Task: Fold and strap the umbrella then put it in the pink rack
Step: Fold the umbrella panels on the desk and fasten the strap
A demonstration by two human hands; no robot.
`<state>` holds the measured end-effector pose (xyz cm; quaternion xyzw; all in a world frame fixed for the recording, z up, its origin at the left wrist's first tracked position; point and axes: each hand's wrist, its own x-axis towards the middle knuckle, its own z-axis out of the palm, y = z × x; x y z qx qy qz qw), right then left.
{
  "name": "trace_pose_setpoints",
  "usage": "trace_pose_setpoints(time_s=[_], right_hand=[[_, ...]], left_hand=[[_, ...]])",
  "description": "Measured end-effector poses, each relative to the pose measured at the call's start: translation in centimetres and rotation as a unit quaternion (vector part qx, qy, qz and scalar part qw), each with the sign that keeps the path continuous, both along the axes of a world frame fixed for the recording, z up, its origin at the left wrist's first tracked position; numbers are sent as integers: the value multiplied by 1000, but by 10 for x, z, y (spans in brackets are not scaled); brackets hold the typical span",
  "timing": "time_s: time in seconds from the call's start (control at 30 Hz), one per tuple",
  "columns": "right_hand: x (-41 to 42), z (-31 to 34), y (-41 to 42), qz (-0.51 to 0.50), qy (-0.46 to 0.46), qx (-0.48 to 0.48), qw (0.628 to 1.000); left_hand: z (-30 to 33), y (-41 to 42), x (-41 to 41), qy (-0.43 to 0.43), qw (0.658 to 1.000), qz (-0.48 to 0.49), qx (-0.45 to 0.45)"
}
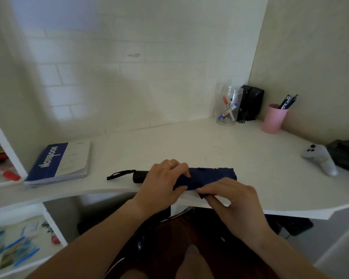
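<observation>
A collapsed dark blue umbrella [210, 175] lies lengthwise along the front edge of the white desk [189, 146]. Its black handle [139, 176] and wrist loop [120, 174] point left. My left hand [161, 183], with a gold ring, is wrapped over the umbrella near the handle end. Lower and to the right, my right hand [232, 196] pinches a piece of the blue fabric at the desk's edge. No strap is visible around the canopy. A pink cup [273, 119] with pens stands at the back right.
A blue and white notebook [60, 162] lies at the left. A clear jar of markers [229, 106] and a black box [251, 102] stand in the back corner. A white game controller [320, 158] and a dark case [346, 154] sit at the right. White shelves [18, 208] stand on the left.
</observation>
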<state>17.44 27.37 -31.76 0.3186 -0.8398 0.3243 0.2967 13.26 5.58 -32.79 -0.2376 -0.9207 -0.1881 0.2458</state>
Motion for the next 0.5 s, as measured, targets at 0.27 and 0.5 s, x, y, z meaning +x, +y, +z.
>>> trace_pose_setpoints(time_s=[0.27, 0.5], right_hand=[[-16, 6, 1, -21, -135, -145, 980], [-32, 17, 0, -17, -214, -162, 963]], left_hand=[[-11, 11, -5, 37, 998, 1, 54], [-16, 15, 1, 111, 994, 10, 6]])
